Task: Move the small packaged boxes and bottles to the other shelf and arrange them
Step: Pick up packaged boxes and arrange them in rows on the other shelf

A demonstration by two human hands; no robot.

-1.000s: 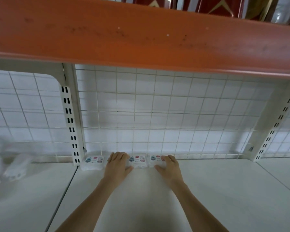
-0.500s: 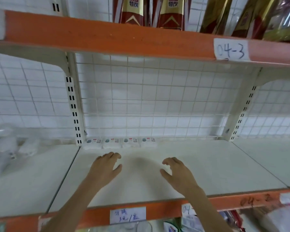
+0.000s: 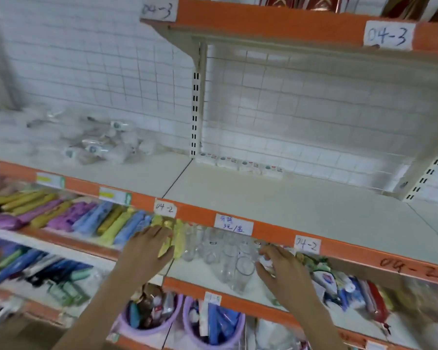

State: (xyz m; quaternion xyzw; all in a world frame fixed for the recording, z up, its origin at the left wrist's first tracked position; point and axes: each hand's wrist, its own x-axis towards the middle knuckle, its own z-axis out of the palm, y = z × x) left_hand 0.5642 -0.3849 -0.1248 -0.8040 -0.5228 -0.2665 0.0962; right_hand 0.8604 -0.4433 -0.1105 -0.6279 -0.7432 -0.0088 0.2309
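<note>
Fingers of the left hand [image 3: 147, 246], relaxed and nearly straight, holding nothing, hang in front of the yellow wrapped rolls [image 3: 171, 238] on the shelf below the orange rail tagged 04-2 [image 3: 276, 233]. Fingers of the right hand [image 3: 281, 270], loosely curled and spread, grip nothing that can be made out; they sit just right of the clear glass cups [image 3: 228, 258] under the same rail, the view here blurred. Small packaged boxes [image 3: 239, 163], white with coloured labels, stand in one row well above the rail, at the back of the right-hand white shelf [image 3: 301, 205], against the wire grid [image 3: 301, 109] and just right of the slotted upright [image 3: 195, 109]. Heap of clear-wrapped packages and bottles [image 3: 99, 140] lies above the rail on the left-hand shelf bay [image 3: 127, 173], left of the upright, too blurred to count. Coloured wrapped rolls in purple, blue and yellow [image 3: 81, 215] lie below the rail to the left. Mixed packets [image 3: 349, 286] lie below the rail to the right. Two purple tubs [image 3: 182, 322] filled with small items stand further below the rail. Upper orange shelf edge tagged 04-3 [image 3: 388, 35] runs high above the rail.
</note>
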